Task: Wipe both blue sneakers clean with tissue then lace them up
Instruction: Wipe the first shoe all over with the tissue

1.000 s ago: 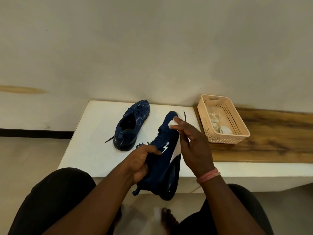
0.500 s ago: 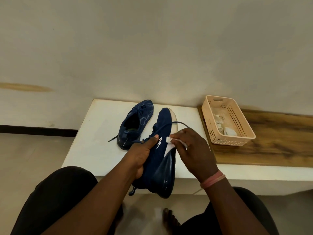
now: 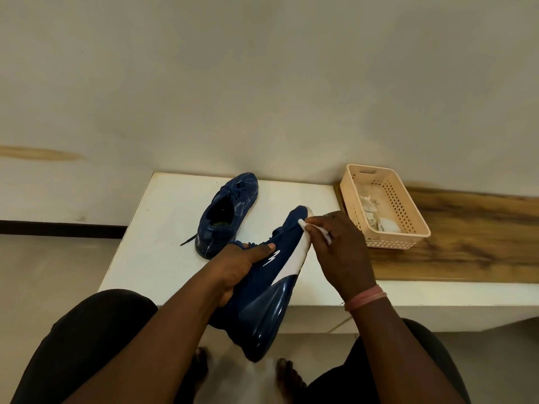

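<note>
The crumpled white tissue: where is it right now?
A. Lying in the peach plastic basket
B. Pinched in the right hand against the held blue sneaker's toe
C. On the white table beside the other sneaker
B: the right hand pinches the crumpled white tissue against the toe of the held blue sneaker.

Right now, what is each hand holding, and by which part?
The left hand grips the tilted blue sneaker around its upper, thumb on the side. The right hand pinches a white tissue in its fingers, pressed near the toe.

One blue sneaker (image 3: 262, 287) is held tilted, tissue (image 3: 302, 222) at its toe; the other sneaker (image 3: 226, 218) lies upright behind.
</note>
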